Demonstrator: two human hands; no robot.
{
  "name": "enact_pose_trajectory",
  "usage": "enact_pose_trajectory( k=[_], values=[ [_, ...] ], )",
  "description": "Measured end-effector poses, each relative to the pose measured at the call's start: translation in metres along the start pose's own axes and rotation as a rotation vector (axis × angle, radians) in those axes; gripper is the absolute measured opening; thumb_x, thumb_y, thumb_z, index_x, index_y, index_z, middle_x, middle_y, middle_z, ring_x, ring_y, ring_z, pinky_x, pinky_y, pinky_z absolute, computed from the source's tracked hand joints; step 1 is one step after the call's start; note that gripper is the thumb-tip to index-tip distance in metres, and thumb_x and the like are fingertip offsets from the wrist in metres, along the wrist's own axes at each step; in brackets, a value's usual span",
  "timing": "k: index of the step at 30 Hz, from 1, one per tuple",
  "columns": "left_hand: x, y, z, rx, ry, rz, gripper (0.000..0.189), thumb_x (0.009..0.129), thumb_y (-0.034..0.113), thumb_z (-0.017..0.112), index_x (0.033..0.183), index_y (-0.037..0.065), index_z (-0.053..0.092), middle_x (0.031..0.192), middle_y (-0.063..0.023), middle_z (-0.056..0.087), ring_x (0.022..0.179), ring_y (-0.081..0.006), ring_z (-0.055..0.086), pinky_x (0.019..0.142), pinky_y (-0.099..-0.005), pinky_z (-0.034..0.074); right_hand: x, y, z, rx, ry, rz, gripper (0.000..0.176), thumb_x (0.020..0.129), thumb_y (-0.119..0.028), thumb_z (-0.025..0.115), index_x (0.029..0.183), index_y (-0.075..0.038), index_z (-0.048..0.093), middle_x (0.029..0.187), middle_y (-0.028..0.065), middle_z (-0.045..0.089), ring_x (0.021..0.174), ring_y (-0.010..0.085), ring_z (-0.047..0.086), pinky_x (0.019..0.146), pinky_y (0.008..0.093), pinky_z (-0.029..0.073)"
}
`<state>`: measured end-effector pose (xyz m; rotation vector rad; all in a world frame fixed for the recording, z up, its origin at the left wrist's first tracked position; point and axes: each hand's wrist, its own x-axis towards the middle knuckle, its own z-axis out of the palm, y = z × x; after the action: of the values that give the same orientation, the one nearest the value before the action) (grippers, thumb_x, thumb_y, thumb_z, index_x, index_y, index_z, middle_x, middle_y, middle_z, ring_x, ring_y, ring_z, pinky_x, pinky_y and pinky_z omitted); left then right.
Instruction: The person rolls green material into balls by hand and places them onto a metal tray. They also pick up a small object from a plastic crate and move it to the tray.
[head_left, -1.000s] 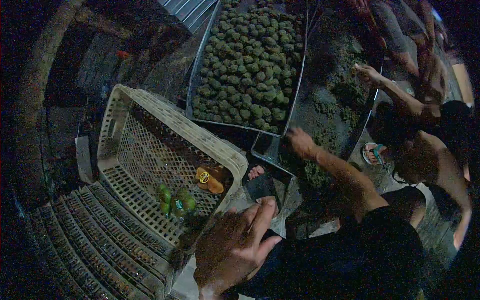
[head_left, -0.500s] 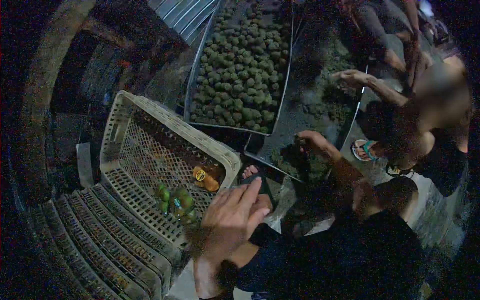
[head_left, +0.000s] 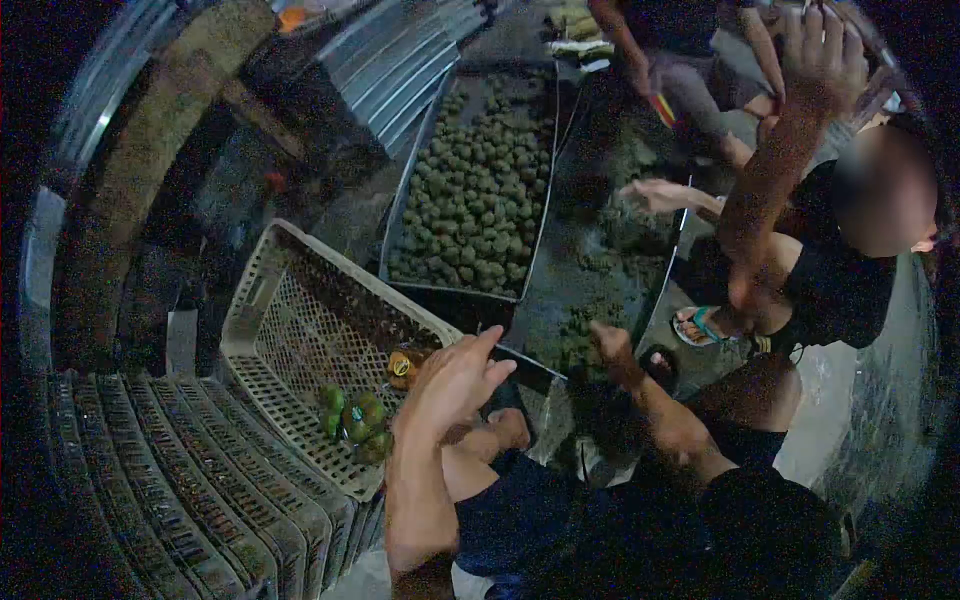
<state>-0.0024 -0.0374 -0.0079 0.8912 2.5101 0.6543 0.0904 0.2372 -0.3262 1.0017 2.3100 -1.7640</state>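
My left hand (head_left: 458, 385) is above the near right rim of a beige plastic crate (head_left: 345, 265), fingers outstretched and thumb apart, with nothing seen in it. Inside the crate, near that hand, are several green fruits (head_left: 362, 418) that seem bagged in clear plastic, and an orange-brown package (head_left: 402, 368) with a round yellow label. My right hand (head_left: 612, 345) is low over a dark board (head_left: 560, 300) strewn with dark, crumbly greenish material (head_left: 590, 312). Its fingers look curled; what they hold, if anything, is too dark to make out.
A metal-edged tray (head_left: 520, 292) full of rough, round greenish-brown balls (head_left: 470, 200) lies ahead. Stacked crates (head_left: 190, 470) stand at lower left. At right a co-worker sits with one hand (head_left: 655, 195) over the board and a raised hand (head_left: 825, 50) nearby. Another person's legs are behind.
The view has shifted, bringing more of the background into sight. My left hand has turned, its thumb now apart. My right hand looks more closed. A hand has risen at upper right.
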Motion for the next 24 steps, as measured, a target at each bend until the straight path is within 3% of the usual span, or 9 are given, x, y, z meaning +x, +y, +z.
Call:
enact_pose_trajectory(
  k=[2,7,9,11,14,17,19,21,24],
  values=[
    [0.001,0.002,0.001,0.041,-0.075,-0.064,0.051,0.088,0.033,0.055,0.129,0.003,0.046,0.112,-0.0225,0.059,0.106,-0.0384,0.055,0.09,-0.0439,0.045,-0.006,-0.03,-0.013,-0.021,-0.181,0.153,0.037,0.081,-0.036,0.071,0.088,0.0,0.066,0.078,0.0088,0.064,0.069,0.0163,0.058,0.063,0.034,0.047],
    [0.012,0.013,0.006,0.064,-0.105,-0.038,0.052,0.089,0.033,0.055,0.13,0.003,0.046,0.108,-0.0217,0.061,0.101,-0.0374,0.058,0.087,-0.0439,0.046,-0.005,-0.027,-0.047,0.002,-0.221,0.079,0.037,0.083,-0.034,0.069,0.087,0.002,0.063,0.083,0.0103,0.063,0.069,0.0173,0.058,0.06,0.031,0.046],
    [0.014,0.018,0.008,0.105,-0.061,0.021,0.052,0.089,0.034,0.056,0.129,0.002,0.047,0.104,-0.0211,0.063,0.097,-0.0361,0.06,0.084,-0.0431,0.047,-0.014,-0.038,-0.056,0.829,-0.483,0.344,0.034,0.083,-0.031,0.07,0.085,0.002,0.063,0.08,0.0085,0.062,0.065,0.0165,0.055,0.056,0.0289,0.042],
    [0.017,0.018,0.013,0.098,-0.129,0.007,0.051,0.089,0.033,0.056,0.128,0.002,0.047,0.1,-0.0203,0.064,0.093,-0.0343,0.062,0.083,-0.044,0.047,-0.014,-0.04,-0.049,0.661,-0.543,-0.037,0.034,0.08,-0.029,0.073,0.075,0.002,0.059,0.067,0.0045,0.056,0.055,0.0149,0.048,0.05,0.0293,0.037],
    [0.019,0.012,0.025,0.119,-0.057,0.084,0.046,0.09,0.031,0.056,0.123,0.0,0.049,0.093,-0.0196,0.065,0.078,-0.0309,0.066,0.072,-0.0434,0.051,-0.015,-0.037,-0.046,-0.168,0.05,-0.049,0.038,0.08,-0.027,0.074,0.065,-0.005,0.047,0.054,0.0015,0.046,0.045,0.0121,0.041,0.043,0.0324,0.03],
    [0.018,0.008,0.028,0.113,0.011,0.125,0.043,0.09,0.03,0.056,0.121,0.0,0.05,0.088,-0.0182,0.065,0.063,-0.0269,0.066,0.061,-0.0403,0.053,-0.041,-0.057,-0.04,-0.101,0.109,-0.132,0.035,0.082,-0.026,0.071,0.066,-0.005,0.049,0.056,0.0032,0.047,0.047,0.0109,0.043,0.043,0.0318,0.032],
    [0.016,0.009,0.027,0.114,-0.049,0.077,0.043,0.09,0.03,0.055,0.122,0.0,0.049,0.09,-0.0183,0.065,0.062,-0.0243,0.066,0.06,-0.0388,0.053,0.004,0.008,-0.029,-0.171,0.022,-0.225,0.032,0.085,-0.026,0.067,0.07,-0.004,0.051,0.06,0.0047,0.049,0.048,0.0121,0.044,0.044,0.0329,0.035],
    [0.016,-0.003,0.036,0.148,0.026,0.148,0.043,0.091,0.029,0.055,0.122,0.0,0.049,0.09,-0.0183,0.065,0.059,-0.0231,0.066,0.058,-0.038,0.053,0.001,0.008,-0.029,-0.13,-0.229,-0.221,0.029,0.087,-0.026,0.065,0.075,-0.003,0.053,0.066,0.0077,0.055,0.053,0.0129,0.049,0.047,0.0332,0.041],
    [0.014,-0.001,0.032,0.138,0.041,0.138,0.042,0.09,0.029,0.055,0.121,0.001,0.05,0.092,-0.019,0.065,0.062,-0.0244,0.066,0.061,-0.0387,0.053,-0.038,-0.045,-0.044,-0.356,-0.088,-0.328,0.035,0.087,-0.031,0.064,0.076,0.0,0.052,0.065,0.0079,0.055,0.054,0.0144,0.049,0.049,0.0374,0.041]
  ],
)
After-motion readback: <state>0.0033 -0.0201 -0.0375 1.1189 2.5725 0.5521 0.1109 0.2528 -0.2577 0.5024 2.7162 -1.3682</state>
